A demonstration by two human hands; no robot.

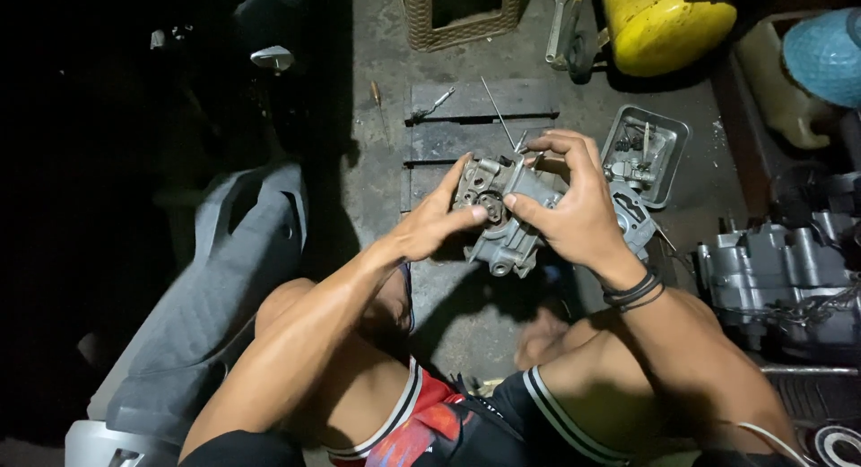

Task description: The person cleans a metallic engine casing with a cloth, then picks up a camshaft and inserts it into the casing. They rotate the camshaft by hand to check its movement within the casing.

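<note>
A grey metal carburetor body (505,218) is held up in front of me over the concrete floor. My left hand (432,223) grips its left side, thumb pressed on the front face. My right hand (568,202) wraps its right side and top, fingers curled over the upper edge. A thin metal rod (496,111) sticks up behind the carburetor toward the far side. I am squatting, with my knees below the hands.
A small metal tray (674,153) with several loose parts lies just right of my hands. An engine block (780,279) stands at right. A yellow container (664,23), a wrench (558,23), dark wooden slats (480,99) and a grey scooter panel (215,288) surround me.
</note>
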